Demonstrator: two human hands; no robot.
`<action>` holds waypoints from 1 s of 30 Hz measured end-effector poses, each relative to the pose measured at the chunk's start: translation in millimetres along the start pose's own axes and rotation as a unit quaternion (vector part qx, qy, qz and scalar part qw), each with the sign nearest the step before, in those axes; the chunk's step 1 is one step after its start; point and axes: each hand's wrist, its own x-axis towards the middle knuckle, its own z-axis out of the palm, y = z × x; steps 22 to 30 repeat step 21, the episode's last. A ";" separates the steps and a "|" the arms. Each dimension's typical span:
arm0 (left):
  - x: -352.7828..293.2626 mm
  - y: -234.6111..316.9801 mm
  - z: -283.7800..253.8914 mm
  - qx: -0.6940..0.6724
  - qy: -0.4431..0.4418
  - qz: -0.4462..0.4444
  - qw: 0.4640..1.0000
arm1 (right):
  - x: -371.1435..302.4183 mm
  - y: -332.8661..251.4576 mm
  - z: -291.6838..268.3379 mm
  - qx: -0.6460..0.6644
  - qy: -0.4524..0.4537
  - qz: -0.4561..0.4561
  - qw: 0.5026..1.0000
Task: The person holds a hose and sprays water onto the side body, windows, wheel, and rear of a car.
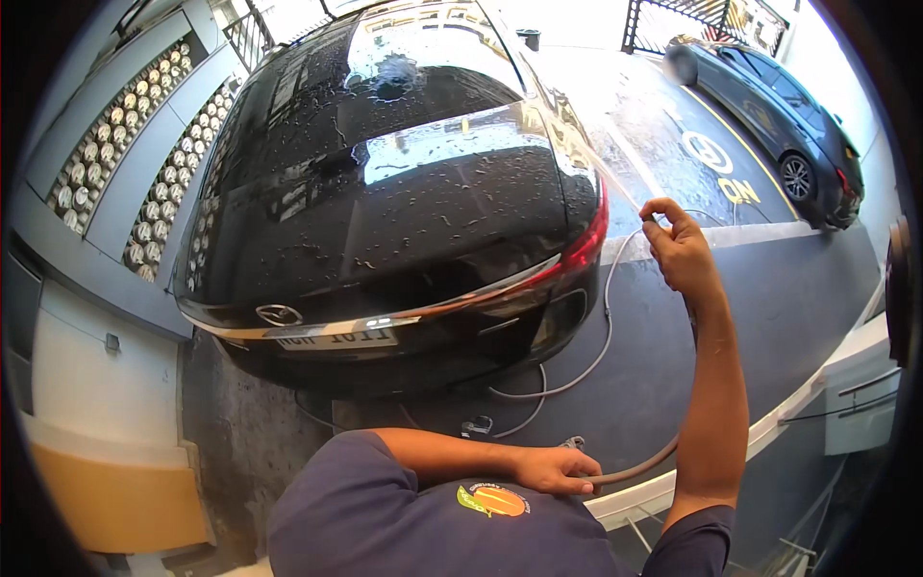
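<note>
My right hand (683, 255) is raised at the right, its fingers closed around the end of a hose. A thin jet of water (611, 179) leaves it toward the right side of a black car (461, 216). Low in front of my chest, my left hand (558, 469) is closed around a length of the same brownish hose (642, 470). The car stands with its rear toward me, and water drops and streaks cover its trunk lid and rear window. Its red right tail light (588, 240) is a little left of my right hand.
More hose (608, 332) curves over the grey floor beside and behind the car's bumper. A second dark car (784, 120) is parked at the far right, beside yellow floor markings (738, 189). Rows of round meters (111, 135) line the left wall. A dark trash bin (528, 38) stands at the back.
</note>
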 end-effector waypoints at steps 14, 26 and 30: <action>208.6 38.1 -20.5 0.076 0.137 0.046 0.987 | 85.5 28.2 -157.3 -0.045 -0.097 -0.064 0.992; 307.1 37.1 -100.5 -0.014 0.145 0.067 0.987 | 187.5 84.1 -204.0 -0.040 -0.123 -0.068 0.989; 307.1 37.1 -100.5 -0.014 0.145 0.067 0.987 | 187.5 84.1 -204.0 -0.040 -0.123 -0.068 0.989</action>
